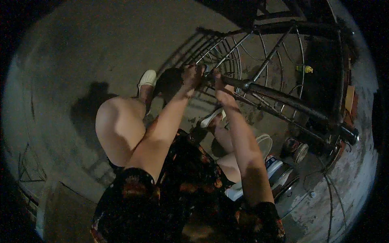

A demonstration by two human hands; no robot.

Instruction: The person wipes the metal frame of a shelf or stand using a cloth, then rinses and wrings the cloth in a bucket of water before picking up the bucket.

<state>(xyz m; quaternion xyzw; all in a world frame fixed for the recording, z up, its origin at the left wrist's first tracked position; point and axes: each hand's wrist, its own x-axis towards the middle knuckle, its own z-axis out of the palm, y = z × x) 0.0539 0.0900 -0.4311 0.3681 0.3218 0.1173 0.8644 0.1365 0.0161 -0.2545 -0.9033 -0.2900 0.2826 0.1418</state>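
A dark metal rack (279,95) of tubes and thin curved bars lies in front of me, toward the right. Both my hands are at its near left corner. My left hand (193,76) is closed there with its fingers curled; shadow hides what is between them. Close beside it, my right hand (222,84) wraps around the end of the rack's thick tube. Both forearms reach forward between my bent knees. The fingertips are dark and partly hidden by the tube and its shadow.
Several round containers (279,172) stand by my right leg, with a tin (300,152) near them. A small yellow item (308,69) is at the rack's far right. Cords (330,194) run along the wall at right. My pale shoes (149,77) are on the floor.
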